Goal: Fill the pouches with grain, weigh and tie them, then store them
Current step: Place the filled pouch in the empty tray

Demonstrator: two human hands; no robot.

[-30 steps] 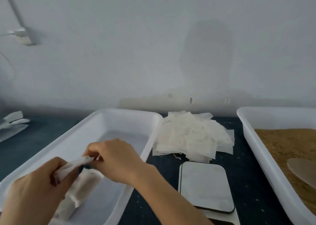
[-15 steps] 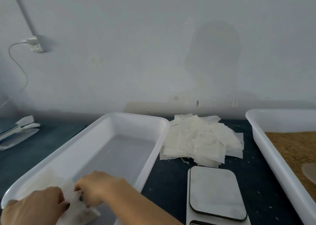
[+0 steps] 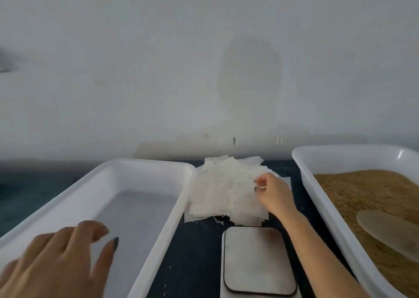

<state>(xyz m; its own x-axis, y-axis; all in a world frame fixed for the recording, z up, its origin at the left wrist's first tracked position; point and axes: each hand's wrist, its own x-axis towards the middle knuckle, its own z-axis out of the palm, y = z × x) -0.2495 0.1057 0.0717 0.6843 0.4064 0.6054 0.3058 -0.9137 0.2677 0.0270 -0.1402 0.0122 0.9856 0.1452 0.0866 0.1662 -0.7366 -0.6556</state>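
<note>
**Pouches: one being drawn, filling not yet begun**

Right hand: your thumb and forefinger are curled together, pinching the edge of the top pouch on the stack of pouches. The stack lies directly under those fingers and spreads away to their left.

Left hand: fingers spread and relaxed, gripping nothing. It hovers over the near end of the storage tray.

Grain: heaped in the grain tray, well to the right of your pinching fingers. The scoop lies on the grain, untouched.

Scale: just nearer you than your right fingers, with nothing on its plate.

Progress, as judged: the pinched pouch looks flat and unfilled, so for this one you are at the picking-up step. Scooping, weighing, tying and storing all remain. Whether any finished pouch lies in the storage tray beneath your left fingers cannot be told. The stack looks thick, so many pouches are probably left.
</note>
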